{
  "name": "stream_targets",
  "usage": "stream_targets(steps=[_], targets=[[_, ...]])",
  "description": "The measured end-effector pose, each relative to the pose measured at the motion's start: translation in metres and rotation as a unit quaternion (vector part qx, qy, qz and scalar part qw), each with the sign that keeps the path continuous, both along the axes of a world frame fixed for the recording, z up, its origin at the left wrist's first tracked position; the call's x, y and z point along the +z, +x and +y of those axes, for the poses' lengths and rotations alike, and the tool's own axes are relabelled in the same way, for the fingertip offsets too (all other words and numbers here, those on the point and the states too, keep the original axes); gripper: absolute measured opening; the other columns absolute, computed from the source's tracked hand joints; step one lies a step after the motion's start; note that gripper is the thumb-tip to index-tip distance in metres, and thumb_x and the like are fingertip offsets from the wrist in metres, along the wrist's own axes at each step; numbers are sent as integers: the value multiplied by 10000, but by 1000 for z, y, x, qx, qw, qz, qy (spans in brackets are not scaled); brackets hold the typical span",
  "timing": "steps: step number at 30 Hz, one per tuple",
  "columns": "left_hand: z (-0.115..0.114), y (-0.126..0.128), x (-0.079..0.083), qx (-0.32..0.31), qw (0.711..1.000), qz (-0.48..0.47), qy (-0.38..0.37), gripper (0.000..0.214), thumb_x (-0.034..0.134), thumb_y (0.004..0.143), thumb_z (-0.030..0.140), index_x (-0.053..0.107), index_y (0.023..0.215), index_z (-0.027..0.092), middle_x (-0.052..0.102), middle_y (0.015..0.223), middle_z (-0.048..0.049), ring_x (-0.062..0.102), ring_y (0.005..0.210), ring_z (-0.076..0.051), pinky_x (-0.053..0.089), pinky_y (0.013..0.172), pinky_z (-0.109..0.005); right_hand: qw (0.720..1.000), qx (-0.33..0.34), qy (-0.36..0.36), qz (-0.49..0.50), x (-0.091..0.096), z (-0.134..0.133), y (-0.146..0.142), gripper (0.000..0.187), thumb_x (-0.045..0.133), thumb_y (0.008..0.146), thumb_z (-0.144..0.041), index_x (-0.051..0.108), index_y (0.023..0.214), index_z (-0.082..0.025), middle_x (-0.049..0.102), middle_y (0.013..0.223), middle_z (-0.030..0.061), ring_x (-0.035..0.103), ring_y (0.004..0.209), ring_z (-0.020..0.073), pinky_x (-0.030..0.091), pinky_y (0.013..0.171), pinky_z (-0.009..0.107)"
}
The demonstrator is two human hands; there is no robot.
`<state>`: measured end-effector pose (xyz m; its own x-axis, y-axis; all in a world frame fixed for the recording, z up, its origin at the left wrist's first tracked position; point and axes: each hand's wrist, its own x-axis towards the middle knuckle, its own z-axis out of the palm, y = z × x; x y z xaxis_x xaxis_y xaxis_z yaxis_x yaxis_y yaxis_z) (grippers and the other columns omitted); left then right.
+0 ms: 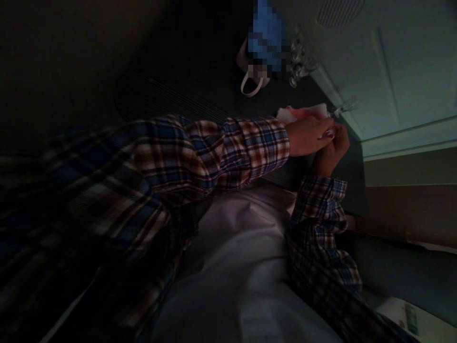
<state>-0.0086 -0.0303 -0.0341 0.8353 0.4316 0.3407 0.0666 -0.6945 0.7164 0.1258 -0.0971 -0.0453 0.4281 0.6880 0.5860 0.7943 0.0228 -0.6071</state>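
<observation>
The scene is very dark and tilted. My left hand (pixel 307 136), coming out of a plaid sleeve, meets my right hand (pixel 332 151) over a dark counter (pixel 200 71). Both hands have their fingers curled and pressed together around a small pale thing (pixel 327 135) that I cannot make out. Just behind my left hand lies a pink and white cloth (pixel 303 113), touching or nearly touching my knuckles. My right sleeve rises from below, beside my white garment (pixel 235 257).
A white mug (pixel 252 83) stands on the counter beyond the hands, partly behind a blurred blue patch. Shiny metal fittings (pixel 300 62) sit to its right. A pale panelled surface (pixel 403 71) fills the upper right. A light object (pixel 410 319) lies at the bottom right.
</observation>
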Motion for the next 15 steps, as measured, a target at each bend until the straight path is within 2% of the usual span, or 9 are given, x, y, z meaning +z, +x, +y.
stream_targets(steps=[5,10,15], targets=[[-1,0,0,0,1000,1,-1,366,287,965,322,509,1243,235,569,1230,12,556,1103,-51,414,1011,-198,1000,-12,4,-3,-1,-1,2,190,459,800,-275,431,743,-96,436,710,12,371,701,37,343,748,185],[0,0,-1,-9,1000,-18,-10,367,299,955,304,529,1228,217,576,1210,-16,567,1097,-69,419,990,-218,999,0,33,2,-3,0,5,206,481,801,-273,401,717,-104,427,701,12,363,685,34,330,729,188],[0,-1,0,-11,1000,-3,-10,376,294,959,292,527,1237,189,560,1241,-23,552,1121,-74,408,1007,-211,1000,-3,22,-10,-3,0,8,214,494,789,-291,445,745,-87,460,706,17,381,681,32,349,730,183]])
